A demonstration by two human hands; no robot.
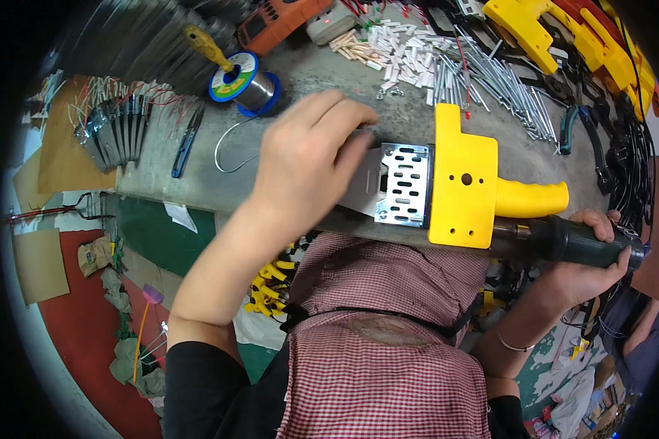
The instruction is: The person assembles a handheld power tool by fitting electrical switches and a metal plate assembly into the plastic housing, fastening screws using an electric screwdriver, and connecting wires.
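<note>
On the near edge of the workbench lies a yellow plastic tool housing (463,192) with a side handle. A shiny slotted metal guard (405,184) is joined to its left side, and a flat grey metal plate (362,189) extends left beyond it. My left hand (304,157) is above this plate, fingers curled in and slightly blurred; what they hold, if anything, is hidden. My right hand (589,267) is wrapped round a dark green cylindrical power screwdriver (582,240), which lies level just below the yellow handle, its front end passing beneath the housing.
A solder spool (258,94) with a yellow-handled tool in it stands behind my left hand. White sleeves (406,55), long screws (509,88), pliers (589,143) and yellow housings (523,29) lie along the back and right. A blue cutter knife (188,143) and black wired parts (117,128) lie left.
</note>
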